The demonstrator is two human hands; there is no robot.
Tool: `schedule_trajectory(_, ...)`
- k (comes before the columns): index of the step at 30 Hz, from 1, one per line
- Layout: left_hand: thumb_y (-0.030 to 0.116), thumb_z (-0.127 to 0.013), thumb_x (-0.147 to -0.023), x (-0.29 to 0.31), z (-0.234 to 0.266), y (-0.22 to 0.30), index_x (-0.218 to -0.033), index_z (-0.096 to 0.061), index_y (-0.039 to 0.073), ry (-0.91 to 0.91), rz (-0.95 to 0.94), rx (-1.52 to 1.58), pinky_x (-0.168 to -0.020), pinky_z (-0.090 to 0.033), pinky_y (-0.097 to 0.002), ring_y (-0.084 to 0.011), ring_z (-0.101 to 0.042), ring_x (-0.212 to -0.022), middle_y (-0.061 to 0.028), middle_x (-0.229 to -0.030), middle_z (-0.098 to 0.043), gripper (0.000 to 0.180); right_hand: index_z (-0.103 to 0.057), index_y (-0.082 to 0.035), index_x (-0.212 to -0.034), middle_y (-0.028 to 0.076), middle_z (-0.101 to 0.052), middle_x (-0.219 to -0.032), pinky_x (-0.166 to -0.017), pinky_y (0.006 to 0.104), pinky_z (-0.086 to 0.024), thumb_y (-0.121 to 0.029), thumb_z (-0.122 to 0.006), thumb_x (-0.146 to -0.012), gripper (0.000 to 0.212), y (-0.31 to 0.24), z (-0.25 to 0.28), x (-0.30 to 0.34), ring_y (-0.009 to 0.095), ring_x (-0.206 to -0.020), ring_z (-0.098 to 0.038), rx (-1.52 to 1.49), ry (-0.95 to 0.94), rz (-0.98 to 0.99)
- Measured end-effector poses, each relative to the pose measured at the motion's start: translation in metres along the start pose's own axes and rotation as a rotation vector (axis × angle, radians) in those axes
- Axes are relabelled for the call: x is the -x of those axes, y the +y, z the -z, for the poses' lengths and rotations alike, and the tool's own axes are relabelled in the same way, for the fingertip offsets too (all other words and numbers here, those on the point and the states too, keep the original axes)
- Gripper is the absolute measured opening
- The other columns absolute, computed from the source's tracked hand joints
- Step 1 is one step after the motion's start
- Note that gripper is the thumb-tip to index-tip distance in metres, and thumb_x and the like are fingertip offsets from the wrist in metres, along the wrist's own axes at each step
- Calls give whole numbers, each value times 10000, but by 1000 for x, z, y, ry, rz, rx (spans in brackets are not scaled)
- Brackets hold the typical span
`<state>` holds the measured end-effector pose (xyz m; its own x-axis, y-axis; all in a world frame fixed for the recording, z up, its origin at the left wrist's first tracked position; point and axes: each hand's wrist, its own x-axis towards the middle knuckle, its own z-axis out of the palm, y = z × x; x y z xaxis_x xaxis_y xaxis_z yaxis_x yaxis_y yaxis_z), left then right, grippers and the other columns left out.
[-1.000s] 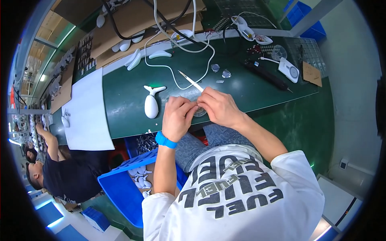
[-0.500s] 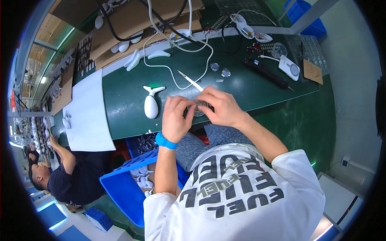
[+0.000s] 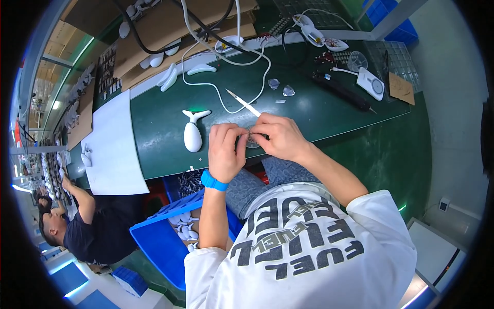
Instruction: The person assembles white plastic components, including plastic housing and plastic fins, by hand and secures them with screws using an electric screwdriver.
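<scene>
At the table's near edge, both hands meet fingertip to fingertip over a small round dish [image 3: 253, 143] that looks full of tiny metal parts. My left hand [image 3: 225, 149], with a blue band at its wrist, is closed in a pinch; what it pinches is too small to name. My right hand [image 3: 283, 136] is closed too, its thumb and forefinger close to the left fingertips. A slim white pointed tool [image 3: 247, 105] sticks out of it, tip towards the far left. Left of the hands lies a white Y-shaped device [image 3: 193, 136] with a rounded body.
Two clear faceted pieces [image 3: 288, 91] lie beyond the hands. A black electric screwdriver [image 3: 342, 92] and a white cabled device [image 3: 370, 84] are at right. White cables [image 3: 218, 95] loop across the green table. Left are a white sheet [image 3: 113, 149] and a co-worker [image 3: 98, 226]; below, a blue bin [image 3: 159, 252].
My fingertips have lifted slightly off the dish's contents and drawn closer together above it. The white tool stays in my right hand.
</scene>
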<state>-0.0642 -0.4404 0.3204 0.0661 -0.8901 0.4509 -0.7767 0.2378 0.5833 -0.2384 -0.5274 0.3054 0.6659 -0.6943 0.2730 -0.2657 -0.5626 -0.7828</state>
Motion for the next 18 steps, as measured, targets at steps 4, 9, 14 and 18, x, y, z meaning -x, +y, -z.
schedule_trajectory(4,-23,-747,-817,-3,6,0,-947,-669,42,2,19,-18,-804,-467,-436,-338,-582,-934,-104,-981,-645,165,-772,-66,-922,67,-683,-923,-682,422,-554,-115,-749,-852,89,1,1,-1,296,-786,-687,34,44,46)
schedule_trajectory(9,-14,-750,-821,-3,5,3,-945,-672,46,-34,11,-39,-796,-463,-435,-336,-580,-933,-102,-977,-644,158,-778,-44,-947,80,-686,-925,-674,374,-553,-83,-793,-840,115,-11,9,1,271,-766,-690,-63,100,-34)
schedule_trajectory(14,42,-812,-785,-4,4,12,-1036,-718,56,-68,34,13,-779,-470,-430,-328,-593,-933,-91,-1001,-658,269,-747,-31,-917,83,-670,-907,-661,380,-543,-82,-778,-857,85,-5,5,3,275,-757,-676,-71,79,0)
schedule_trajectory(18,77,-833,-780,-1,-1,8,-970,-741,80,-68,4,-72,-732,-445,-416,-293,-606,-855,-57,-929,-669,212,-720,-23,-903,92,-660,-922,-663,394,-543,-74,-762,-856,82,-1,6,6,291,-769,-672,-68,88,71)
